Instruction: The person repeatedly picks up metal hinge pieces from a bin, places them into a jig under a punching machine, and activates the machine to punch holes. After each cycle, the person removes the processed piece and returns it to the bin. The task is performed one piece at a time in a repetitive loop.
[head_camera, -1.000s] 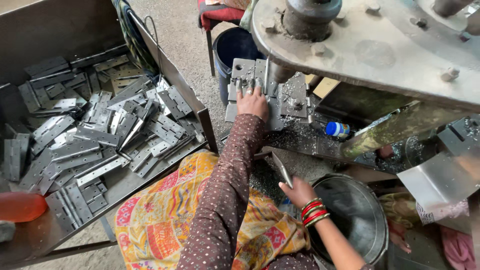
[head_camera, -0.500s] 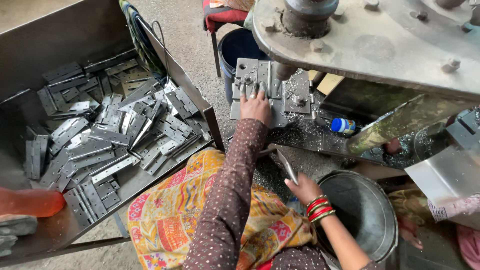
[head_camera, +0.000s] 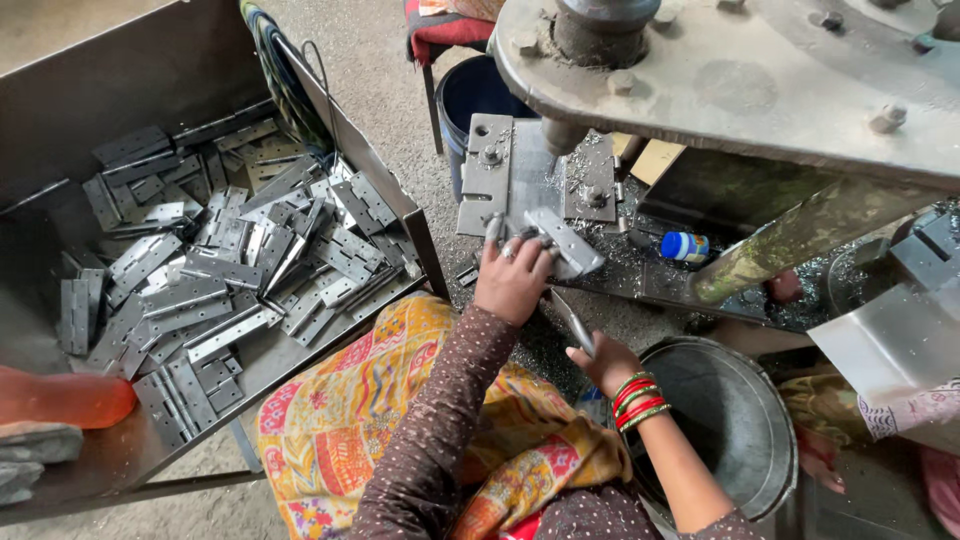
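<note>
Two hands at a metal press

The right hand (head_camera: 605, 362) pinches a thin metal strip (head_camera: 572, 320) just above the pail (head_camera: 745, 440); beyond it, the left hand (head_camera: 512, 282) closes its grip on a hinge plate (head_camera: 565, 242) under the press (head_camera: 720, 75).

Soft, even daylight all round, no hard shadows. Left of the left hand (head_camera: 512, 283), the pile of flat grey metal hinge plates (head_camera: 230, 270) throws pale glints. Above it, the heavy grey steel press plate (head_camera: 740, 80) shades the bed. Sharp at centre, lines bending toward the edges.
</note>
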